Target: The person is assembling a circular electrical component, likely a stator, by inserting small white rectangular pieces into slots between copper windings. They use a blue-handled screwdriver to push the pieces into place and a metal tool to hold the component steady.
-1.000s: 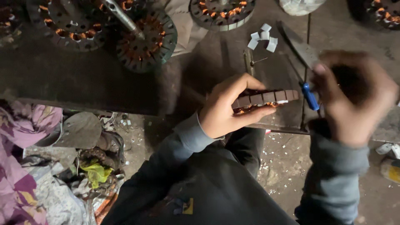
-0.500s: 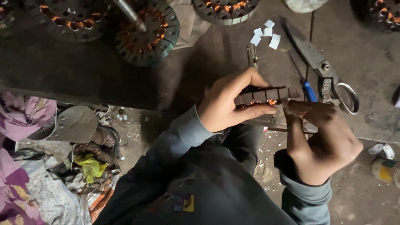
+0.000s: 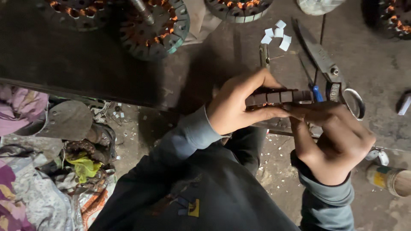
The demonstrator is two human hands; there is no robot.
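2 hands meet over the near edge of the dark workbench (image 3: 85,64), and we read the layout from left to right. Far left, below the bench edge, we see crumpled cloth (image 3: 21,113) and a heap of scrap with a yellow rag (image 3: 83,167) on the floor, out of the way of the work. On the bench top a round motor stator (image 3: 156,25) with copper windings lies flat, its slots facing up, with a 2nd stator (image 3: 237,7) further along the back.

Our left hand (image 3: 237,109) is curled closed around a segmented dark stator core (image 3: 278,97), thumb below and fingers over the top, holding it on edge and level so its slotted rim faces the other hand. The core sits in the air just above the bench edge, between both hands.

Behind it, small white paper slips (image 3: 276,35) lie in a loose cluster, near a pair of large scissors (image 3: 329,70) and a blue-handled tool (image 3: 316,92), all within easy reach.

Our right hand (image 3: 334,141) is bent inward with its fingertips pressed against the right end of the core; we cannot tell whether it pinches anything small there. Far right, a tin can (image 3: 391,179) stands on the floor.
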